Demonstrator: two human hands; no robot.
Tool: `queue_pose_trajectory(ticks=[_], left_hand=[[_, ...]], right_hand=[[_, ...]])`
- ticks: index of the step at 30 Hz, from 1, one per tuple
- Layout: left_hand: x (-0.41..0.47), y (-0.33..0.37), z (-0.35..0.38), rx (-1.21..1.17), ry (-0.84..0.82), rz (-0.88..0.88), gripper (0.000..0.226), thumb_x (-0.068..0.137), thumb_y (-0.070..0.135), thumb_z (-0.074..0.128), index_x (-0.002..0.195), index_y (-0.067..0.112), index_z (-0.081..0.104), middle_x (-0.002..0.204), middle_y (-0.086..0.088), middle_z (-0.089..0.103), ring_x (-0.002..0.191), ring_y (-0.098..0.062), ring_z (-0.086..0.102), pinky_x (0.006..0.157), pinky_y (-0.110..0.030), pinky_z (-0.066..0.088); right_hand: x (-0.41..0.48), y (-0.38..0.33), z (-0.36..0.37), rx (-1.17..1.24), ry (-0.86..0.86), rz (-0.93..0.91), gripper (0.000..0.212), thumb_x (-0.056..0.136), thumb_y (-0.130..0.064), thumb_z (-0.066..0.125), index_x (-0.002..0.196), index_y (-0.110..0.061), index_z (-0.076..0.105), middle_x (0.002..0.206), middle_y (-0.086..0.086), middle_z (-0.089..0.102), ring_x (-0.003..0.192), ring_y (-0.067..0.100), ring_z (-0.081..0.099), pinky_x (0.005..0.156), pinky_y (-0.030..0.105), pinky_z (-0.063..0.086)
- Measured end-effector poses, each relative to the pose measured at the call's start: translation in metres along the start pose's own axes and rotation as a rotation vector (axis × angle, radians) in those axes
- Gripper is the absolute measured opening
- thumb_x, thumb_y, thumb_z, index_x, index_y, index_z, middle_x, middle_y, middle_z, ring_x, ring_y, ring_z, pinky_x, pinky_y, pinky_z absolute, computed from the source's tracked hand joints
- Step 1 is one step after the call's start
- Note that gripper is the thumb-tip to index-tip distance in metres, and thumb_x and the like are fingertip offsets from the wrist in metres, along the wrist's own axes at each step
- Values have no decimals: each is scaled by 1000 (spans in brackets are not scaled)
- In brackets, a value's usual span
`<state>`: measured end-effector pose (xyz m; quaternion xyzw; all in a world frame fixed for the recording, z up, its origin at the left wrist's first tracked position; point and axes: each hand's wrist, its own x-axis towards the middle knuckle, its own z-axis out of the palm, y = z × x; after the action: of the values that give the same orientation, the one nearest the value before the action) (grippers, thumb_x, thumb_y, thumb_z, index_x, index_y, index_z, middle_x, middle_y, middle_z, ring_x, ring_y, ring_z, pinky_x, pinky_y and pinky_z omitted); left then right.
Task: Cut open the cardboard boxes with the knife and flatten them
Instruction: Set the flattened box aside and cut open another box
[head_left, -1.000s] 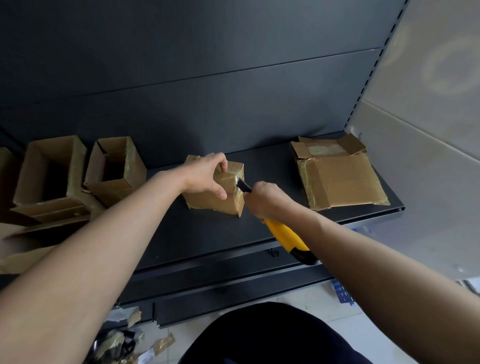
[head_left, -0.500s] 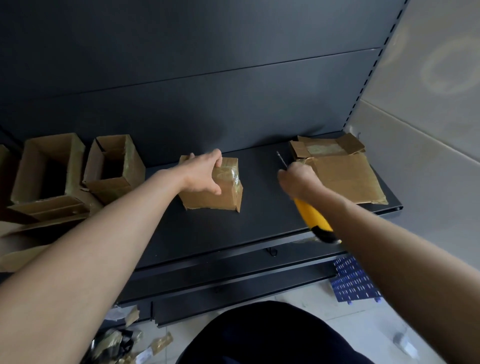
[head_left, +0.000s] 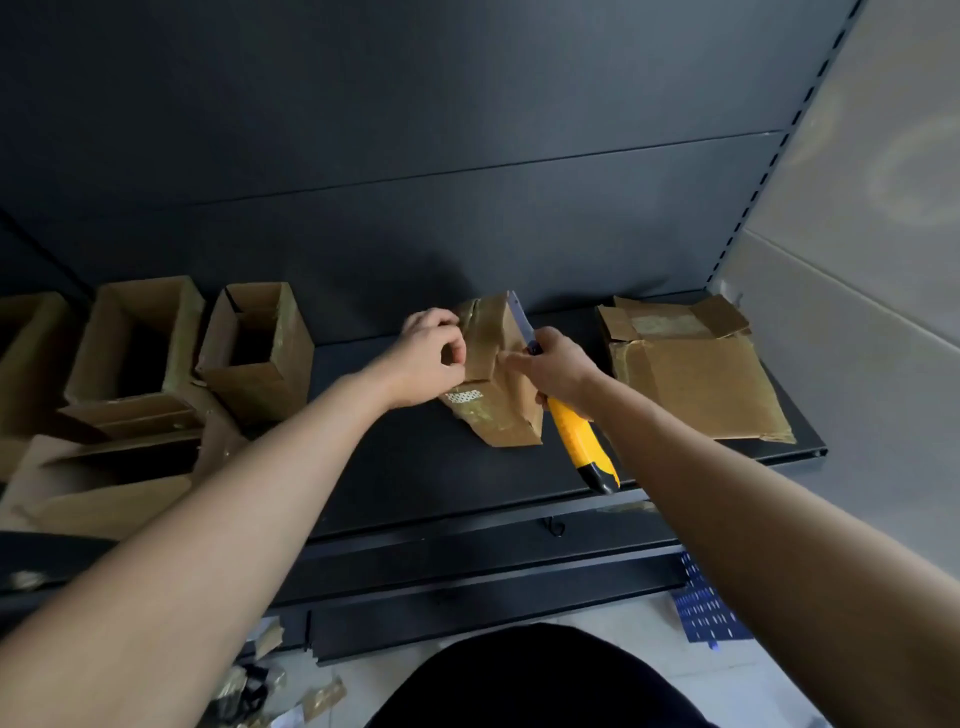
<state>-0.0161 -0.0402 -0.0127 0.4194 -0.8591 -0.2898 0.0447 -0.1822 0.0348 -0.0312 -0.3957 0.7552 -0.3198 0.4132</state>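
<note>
Dark shelf (head_left: 415, 467) carried the work. The cut would likely go best with the box (head_left: 498, 410) held firm, stroke away from fingers. The right hand (head_left: 556, 369) gripped the knife (head_left: 582, 441), fingers curled round it. The left hand (head_left: 431, 358) pinched the box, which stood between both hands, the blade (head_left: 518, 317) along its far right edge.

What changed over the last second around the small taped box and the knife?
The right grip, holding the knife, swung away right, then returned; its blade now lies along the right edge of the small box. The left grip tipped that box up on end. Open boxes and flattened cardboard stayed.
</note>
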Motion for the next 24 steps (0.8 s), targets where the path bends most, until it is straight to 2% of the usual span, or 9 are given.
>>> queue_pose_trajectory(ticks=[1,3,6,10,12,14,18,20,24], left_hand=[[-1,-1,4,-6,40,-45,4,90,18,57,88,15,57,139,4,36,134,-16,28,102,-30,28],[-2,-2,10,-63,73,-142,22,89,35,60,95,15,53,124,2,40,116,-18,45,90,-30,37],[-3,3,14,-106,25,-265,57,80,58,64,112,19,38,120,1,37,106,-17,45,85,-35,41],[-4,11,22,-199,16,-301,66,77,36,73,124,23,28,123,0,34,107,-20,44,80,-32,41],[-4,13,21,-93,17,-225,63,72,19,71,121,28,31,125,2,31,116,-21,39,89,-35,39],[-5,11,16,63,20,-96,64,69,3,63,120,30,35,132,5,27,125,-20,30,94,-35,31],[-6,4,7,144,-71,31,75,69,-19,42,125,30,40,144,11,26,136,-15,22,109,-34,24],[-6,4,7,150,-63,18,71,72,-18,41,126,28,43,142,11,28,134,-15,22,107,-34,28],[-3,13,13,263,37,49,39,90,14,54,128,18,45,132,3,32,122,-18,26,100,-32,27]], right_hand=[[-1,0,3,30,-22,23,40,88,-31,66,115,-11,46,96,6,55,57,15,51,49,28,45],[1,3,7,42,-41,55,55,85,-30,69,128,-10,41,110,9,55,61,15,53,47,26,43],[6,4,4,148,3,69,56,88,-34,64,132,-7,41,92,8,54,56,16,49,45,27,41],[12,-1,-7,140,51,58,56,91,-42,58,134,-12,40,85,-1,49,60,16,49,53,29,46],[16,-2,-14,141,86,40,56,91,-47,57,132,-12,42,86,-1,50,58,15,49,52,28,46],[20,-1,-21,179,103,27,55,91,-47,57,129,-10,45,85,1,53,52,15,47,46,27,44],[18,6,-27,211,-33,72,45,89,-32,67,121,-4,55,86,6,54,51,14,44,42,25,40],[15,10,-24,201,-67,105,37,87,-26,70,115,-3,59,86,5,54,53,14,43,45,25,41],[12,12,-22,251,-74,140,36,83,-22,74,112,-5,61,95,8,57,56,14,44,48,25,42]])
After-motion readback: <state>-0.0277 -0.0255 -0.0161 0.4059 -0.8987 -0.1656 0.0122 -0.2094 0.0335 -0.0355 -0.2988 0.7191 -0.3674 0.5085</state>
